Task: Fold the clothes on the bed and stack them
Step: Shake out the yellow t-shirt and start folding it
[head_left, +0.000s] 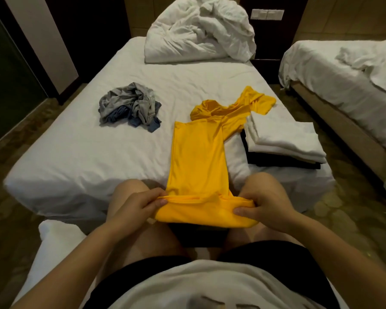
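Note:
A yellow shirt [198, 157] lies lengthwise on the white bed [76, 157], folded narrow, one sleeve spread toward the far right. Its hem hangs over the near bed edge. My left hand [138, 205] pinches the hem's left corner and my right hand [263, 208] grips the right corner, both just above my knees. To the right of the shirt sits a stack of folded clothes [283, 141], white pieces on top of dark ones. A crumpled heap of grey and blue clothes [129, 107] lies on the bed's left middle.
A bunched white duvet [198, 32] fills the head of the bed. A second bed [348, 81] stands at the right across a narrow floor gap. I sit at the foot of the bed, with a white cushion [54, 241] at my left.

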`<state>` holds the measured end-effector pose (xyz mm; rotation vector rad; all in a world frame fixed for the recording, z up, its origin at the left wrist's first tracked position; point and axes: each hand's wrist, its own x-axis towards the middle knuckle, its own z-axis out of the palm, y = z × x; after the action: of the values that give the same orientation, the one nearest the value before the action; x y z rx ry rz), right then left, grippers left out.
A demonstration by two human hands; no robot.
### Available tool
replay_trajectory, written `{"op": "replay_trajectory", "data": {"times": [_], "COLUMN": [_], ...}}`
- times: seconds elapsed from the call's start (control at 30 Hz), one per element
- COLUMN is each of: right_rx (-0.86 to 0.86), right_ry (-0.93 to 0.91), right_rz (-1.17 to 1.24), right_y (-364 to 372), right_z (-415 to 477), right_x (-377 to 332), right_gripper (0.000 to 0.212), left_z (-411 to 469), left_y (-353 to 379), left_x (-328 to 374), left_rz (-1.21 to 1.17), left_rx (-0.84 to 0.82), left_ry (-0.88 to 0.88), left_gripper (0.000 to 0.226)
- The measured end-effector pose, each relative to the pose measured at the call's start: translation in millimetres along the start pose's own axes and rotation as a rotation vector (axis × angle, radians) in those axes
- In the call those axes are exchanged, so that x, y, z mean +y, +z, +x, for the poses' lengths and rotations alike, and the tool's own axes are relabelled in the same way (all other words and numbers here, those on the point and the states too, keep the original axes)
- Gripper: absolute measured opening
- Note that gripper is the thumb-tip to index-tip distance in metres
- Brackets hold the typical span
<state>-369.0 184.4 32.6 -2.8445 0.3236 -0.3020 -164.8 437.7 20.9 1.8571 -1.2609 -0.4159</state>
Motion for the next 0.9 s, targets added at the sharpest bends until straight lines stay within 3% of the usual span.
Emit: {"op": "replay_trajectory", "data": {"times": [0.07,0.1,0.2,0.27,0.33,0.4,0.47,0.57,0.67,0.73,0.8,0.9], "right_rx": [0.087,0.117,0.225,0.29,0.338,0.364,0.382,0.4,0.348,0.257,0.21,0.236], "right_ry": [0.035,0.099,0.277,0.332,0.383,0.411,0.435,0.477,0.561,0.673,0.764,0.802], "right_rz": [0.141,0.279,0.648,0.731,0.771,0.765,0.727,0.67,0.593,0.637,0.677,0.587], "right_y": [4.7,3.2,-1.7,-7.4,-13.8,-13.3,-12.3,0.3,39.6,74.6,106.0,129.1], "right_z": [6.0,10.3,33.7,56.9,85.4,116.9,155.3,221.0,281.3,307.6,319.4,325.3], "right_x": [8.7,10.0,15.9,20.2,26.6,42.0,59.5,95.0,131.5,150.5,165.5,178.3], "right_gripper": [0.038,0.037,0.046,0.033,0.005,0.016,0.014,0.002,0.014,0.024,0.025,0.021], "left_z": [12.5,20.4,51.3,81.7,115.9,153.4,195.0,260.1,311.0,331.2,341.3,350.2], "left_y": [-5.0,-7.7,-19.0,-24.5,-32.9,-42.0,-53.0,-62.1,-52.9,-40.2,-26.4,-13.2], "left_x": [-4.1,-11.9,-22.8,-28.3,-24.3,-31.6,-46.2,-79.2,-127.3,-161.8,-191.6,-214.6], "left_rz": [0.067,0.086,-0.001,-0.089,-0.17,-0.245,-0.31,-0.384,-0.446,-0.479,-0.492,-0.453], "left_rx": [0.061,0.083,0.044,0.02,-0.009,-0.047,-0.077,-0.132,-0.136,-0.143,-0.144,-0.1], "left_ry": [-0.019,-0.048,-0.158,-0.201,-0.225,-0.257,-0.313,-0.37,-0.517,-0.603,-0.663,-0.691], "left_gripper": [0.016,0.007,0.028,0.01,0.021,0.025,0.03,0.019,0.018,0.027,0.022,0.018]}}
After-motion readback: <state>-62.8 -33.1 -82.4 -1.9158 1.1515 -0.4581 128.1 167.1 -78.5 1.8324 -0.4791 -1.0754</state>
